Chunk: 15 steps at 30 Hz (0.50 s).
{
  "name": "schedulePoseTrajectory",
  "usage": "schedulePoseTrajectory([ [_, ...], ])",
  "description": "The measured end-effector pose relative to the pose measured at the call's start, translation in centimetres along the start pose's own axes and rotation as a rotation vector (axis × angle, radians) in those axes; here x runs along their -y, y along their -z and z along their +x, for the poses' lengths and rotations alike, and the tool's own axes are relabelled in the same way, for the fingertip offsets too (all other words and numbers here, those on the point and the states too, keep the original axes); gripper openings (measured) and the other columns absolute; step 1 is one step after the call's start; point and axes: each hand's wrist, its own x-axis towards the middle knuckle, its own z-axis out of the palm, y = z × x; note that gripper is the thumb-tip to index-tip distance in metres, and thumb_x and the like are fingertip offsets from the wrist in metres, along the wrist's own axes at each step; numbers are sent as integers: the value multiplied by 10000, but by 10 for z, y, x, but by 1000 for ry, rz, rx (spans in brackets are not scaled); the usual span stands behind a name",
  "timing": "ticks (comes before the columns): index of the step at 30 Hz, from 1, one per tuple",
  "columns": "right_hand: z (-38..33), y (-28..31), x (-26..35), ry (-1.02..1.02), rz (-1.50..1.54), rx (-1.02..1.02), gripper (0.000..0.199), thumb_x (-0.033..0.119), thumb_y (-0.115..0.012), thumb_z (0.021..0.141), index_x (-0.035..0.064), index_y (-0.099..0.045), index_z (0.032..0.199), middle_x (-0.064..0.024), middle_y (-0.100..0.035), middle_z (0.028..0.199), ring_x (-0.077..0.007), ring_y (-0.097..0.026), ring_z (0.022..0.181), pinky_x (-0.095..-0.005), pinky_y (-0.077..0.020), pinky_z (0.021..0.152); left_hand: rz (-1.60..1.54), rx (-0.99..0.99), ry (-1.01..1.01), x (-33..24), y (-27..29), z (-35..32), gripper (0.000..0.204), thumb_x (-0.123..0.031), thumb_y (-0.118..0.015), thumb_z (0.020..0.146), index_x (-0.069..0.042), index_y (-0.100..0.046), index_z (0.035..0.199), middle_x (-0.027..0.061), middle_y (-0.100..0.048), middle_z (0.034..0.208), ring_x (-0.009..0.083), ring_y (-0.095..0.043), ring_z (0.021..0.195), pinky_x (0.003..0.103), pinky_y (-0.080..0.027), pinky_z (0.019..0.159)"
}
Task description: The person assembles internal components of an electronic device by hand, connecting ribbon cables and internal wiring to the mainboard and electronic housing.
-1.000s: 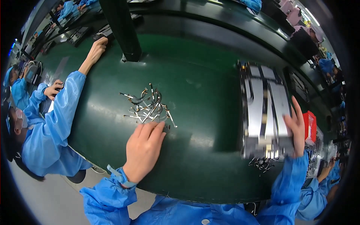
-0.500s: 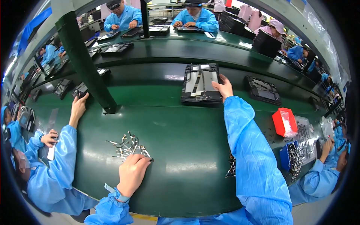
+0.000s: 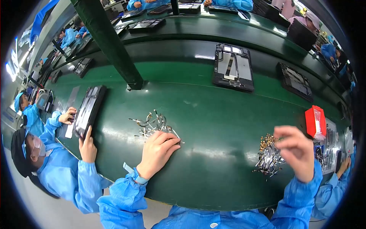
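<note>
Two hands differ now: the right hand [image 3: 295, 152], off the black tablet frame [image 3: 233, 71], hovers loosely curled over gold-tipped metal strips [image 3: 268, 154]; the left hand [image 3: 157, 150] stays flat on silver bent clips [image 3: 152, 124].

Factory assembly line, electronics type. Long green surface [image 3: 213, 114] runs L to R, curved by lens; a second dark line behind it w/ more stations. Workers in matching blue smocks [image 3: 65, 171] seated along near edge and at far edge, one w/ cap + face mask. Flat dark device chassis [image 3: 233, 66] laid out at intervals toward far edge. Piles of small metal parts [image 3: 152, 124] near the near edge, red parts bin [image 3: 315, 121] at R end. Green steel post [image 3: 110, 42] rises from surface.
</note>
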Motion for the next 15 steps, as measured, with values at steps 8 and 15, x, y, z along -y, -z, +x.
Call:
schedulePoseTrajectory([
  [8,-68,-10,-16,-178,299,-79,187,-119,-619,791,-34,-725,919,-185,-652,1096,-244,-642,1005,-341,-498,905,-40,50,-43,-3,-9,19,141,-125,-755,754,-74,-699,874,15,-644,914,221,-592,821,330,-505,721],
  [15,-74,-35,-24,-69,192,-15,179,-79,-630,821,0,-728,948,-130,-703,994,-226,-678,926,-317,-524,842,-172,-48,70,-15,4,42,132,-99,-762,755,-64,-656,824,44,-669,971,263,-583,923,375,-471,810],
])
